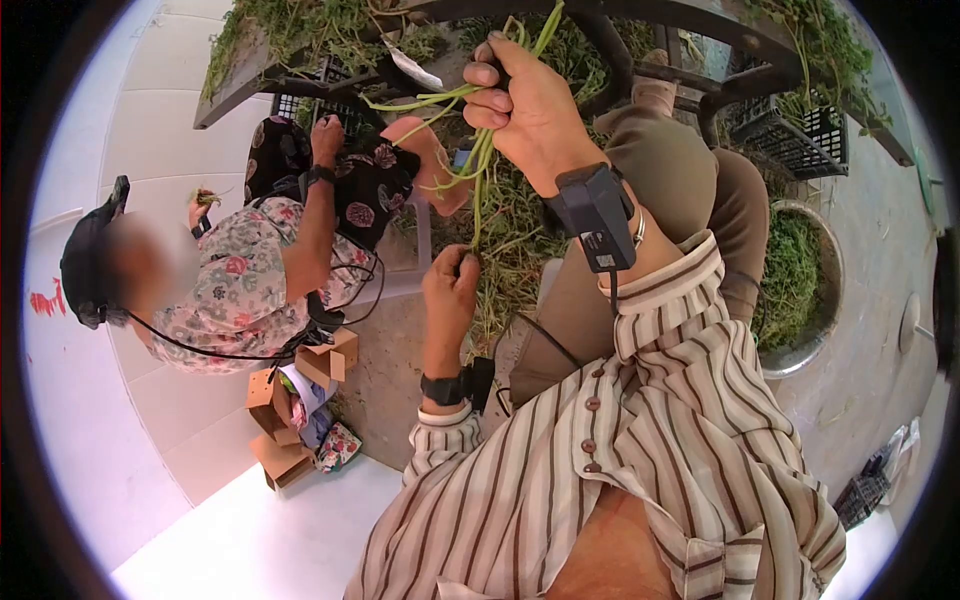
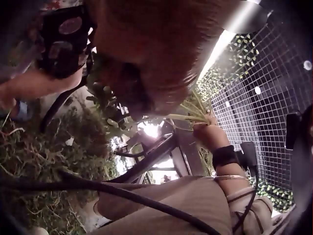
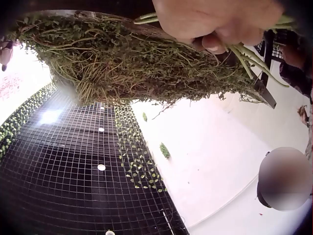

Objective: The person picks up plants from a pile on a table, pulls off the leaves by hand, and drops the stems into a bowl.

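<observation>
In the head view the right hand (image 1: 525, 105), toward 12 o'clock, has its fingers curled round a bunch of green stems (image 1: 480, 150); the upper ends run out past the fingers and the top edge of the picture cuts them off. The stems hang down to the left hand (image 1: 452, 290) just below centre, whose fingertips pinch their lower ends, though the exact contact is hidden behind the knuckles. Behind both hands lies a pile of cut greens (image 1: 520, 230), partly covered by the wearer's knee. At 3 o'clock a metal bowl (image 1: 830, 290) holds more greens, its far rim lost in the lens edge. A second person in a floral top (image 1: 240, 280) sits at 9 o'clock. The left wrist view is mostly blocked by a blurred palm. In the right wrist view, fingers (image 3: 215, 22) fill the top edge and only stem tips show beneath them.
</observation>
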Available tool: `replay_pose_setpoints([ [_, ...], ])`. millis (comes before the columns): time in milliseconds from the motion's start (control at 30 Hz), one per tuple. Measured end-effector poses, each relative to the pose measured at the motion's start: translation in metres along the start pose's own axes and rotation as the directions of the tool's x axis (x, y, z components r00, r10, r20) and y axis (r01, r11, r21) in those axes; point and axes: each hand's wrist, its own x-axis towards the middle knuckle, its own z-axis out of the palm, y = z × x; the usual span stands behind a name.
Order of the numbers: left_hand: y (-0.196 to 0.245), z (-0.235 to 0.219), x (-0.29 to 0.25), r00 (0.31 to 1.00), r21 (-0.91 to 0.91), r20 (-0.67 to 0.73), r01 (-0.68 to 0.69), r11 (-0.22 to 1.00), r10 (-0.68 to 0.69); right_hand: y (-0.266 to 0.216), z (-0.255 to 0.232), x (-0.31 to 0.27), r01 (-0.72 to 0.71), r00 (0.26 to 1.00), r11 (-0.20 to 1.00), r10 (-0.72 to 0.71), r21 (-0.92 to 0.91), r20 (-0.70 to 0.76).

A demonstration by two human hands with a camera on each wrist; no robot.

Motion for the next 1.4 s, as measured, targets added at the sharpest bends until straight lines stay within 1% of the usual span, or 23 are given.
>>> replay_pose_setpoints([
  [100, -0.011, 0.013, 0.012, 0.994, -0.063, -0.040, 0.099, 0.993, -0.102, 0.002, -0.005, -0.003, -0.003, 1.000, 1.000, 0.003, -0.019, 0.028],
  [167, -0.026, 0.024, 0.022, 0.974, -0.471, -0.066, 0.161, 0.867, -0.217, 0.007, -0.010, -0.003, -0.042, 0.999, 0.998, 0.043, -0.043, 0.021],
  [200, -0.028, 0.027, 0.026, 0.973, -0.469, -0.062, 0.167, 0.867, -0.221, 0.010, -0.012, -0.002, -0.043, 0.999, 0.998, 0.043, -0.041, 0.016],
  [267, -0.022, 0.031, 0.028, 0.840, -0.725, -0.045, 0.345, 0.596, -0.541, 0.013, -0.016, -0.003, -0.027, 0.998, 0.999, 0.030, -0.044, 0.063],
  [300, -0.030, 0.034, 0.023, 0.839, -0.723, -0.046, 0.346, 0.598, -0.541, 0.011, -0.017, -0.003, -0.026, 0.998, 0.999, 0.029, -0.040, 0.062],
  [333, -0.047, 0.038, 0.013, 0.947, -0.574, -0.176, 0.123, 0.810, -0.268, 0.005, -0.017, -0.004, 0.013, 0.998, 0.999, -0.010, -0.034, 0.067],
  [367, -0.065, 0.038, 0.003, 0.969, -0.379, -0.242, -0.135, 0.915, 0.043, 0.001, -0.014, -0.004, 0.048, 0.996, 0.998, -0.046, -0.028, 0.072],
  [400, -0.087, 0.032, -0.001, 0.968, -0.374, -0.246, -0.141, 0.917, 0.049, -0.008, -0.014, -0.004, 0.060, 0.986, 0.998, -0.063, 0.023, 0.157],
  [433, -0.110, 0.023, -0.001, 0.950, -0.675, -0.141, 0.114, 0.729, -0.278, -0.015, -0.005, -0.008, 0.073, 0.984, 0.997, -0.076, 0.026, 0.163],
  [467, -0.113, 0.020, 0.000, 0.840, -0.861, 0.077, 0.328, 0.389, -0.538, -0.022, 0.005, -0.018, 0.041, 0.997, 0.999, -0.041, 0.004, 0.068],
  [500, -0.117, 0.023, -0.004, 0.835, -0.857, 0.085, 0.340, 0.387, -0.544, -0.025, 0.010, -0.027, -0.006, 0.999, 1.000, 0.006, -0.015, -0.037],
  [533, -0.106, 0.027, -0.010, 0.830, -0.859, 0.060, 0.326, 0.395, -0.554, -0.024, 0.011, -0.031, 0.003, 1.000, 0.999, -0.004, -0.039, -0.019],
  [600, -0.079, 0.034, -0.006, 0.833, -0.867, 0.022, 0.291, 0.405, -0.552, -0.017, 0.001, -0.027, 0.001, 1.000, 1.000, -0.001, 0.009, 0.028],
  [667, -0.053, 0.040, -0.001, 0.872, -0.799, -0.039, 0.266, 0.539, -0.488, -0.009, -0.010, -0.020, 0.008, 0.997, 0.998, -0.012, 0.059, 0.070],
  [700, -0.044, 0.042, 0.000, 0.876, -0.801, -0.037, 0.262, 0.539, -0.480, -0.008, -0.014, -0.015, 0.009, 0.997, 0.993, -0.019, 0.117, 0.081],
  [767, -0.030, 0.047, 0.003, 0.965, -0.733, 0.023, 0.195, 0.652, -0.263, -0.010, -0.016, -0.015, 0.018, 0.994, 0.985, -0.036, 0.174, 0.101],
  [800, -0.028, 0.050, 0.005, 0.969, -0.733, 0.019, 0.181, 0.656, -0.247, -0.012, -0.017, -0.018, 0.001, 0.992, 0.984, -0.024, 0.179, 0.124],
  [867, -0.020, 0.059, 0.006, 0.994, -0.720, 0.004, 0.082, 0.689, -0.113, -0.014, -0.020, -0.021, -0.024, 0.988, 0.986, -0.002, 0.167, 0.154],
  [967, 0.000, 0.071, 0.009, 0.993, -0.679, -0.086, 0.003, 0.734, -0.084, -0.015, -0.019, -0.027, -0.039, 0.993, 0.988, 0.022, 0.151, 0.117],
  [1000, -0.004, 0.078, 0.016, 0.986, -0.643, -0.160, -0.139, 0.753, 0.046, -0.015, -0.019, -0.029, -0.043, 0.995, 0.988, 0.029, 0.149, 0.090],
  [1167, 0.003, 0.085, 0.029, 0.983, -0.643, -0.172, -0.159, 0.749, 0.062, -0.018, -0.014, -0.033, -0.057, 0.995, 0.986, 0.043, 0.159, 0.091],
  [1233, 0.008, 0.082, 0.029, 0.988, -0.783, -0.139, -0.066, 0.618, -0.070, -0.016, -0.012, -0.032, -0.064, 0.994, 0.986, 0.051, 0.153, 0.093],
  [1400, 0.014, 0.061, 0.024, 0.999, -0.792, -0.040, -0.015, 0.610, -0.028, -0.015, -0.008, -0.033, -0.056, 0.998, 0.982, 0.049, 0.180, 0.044],
])
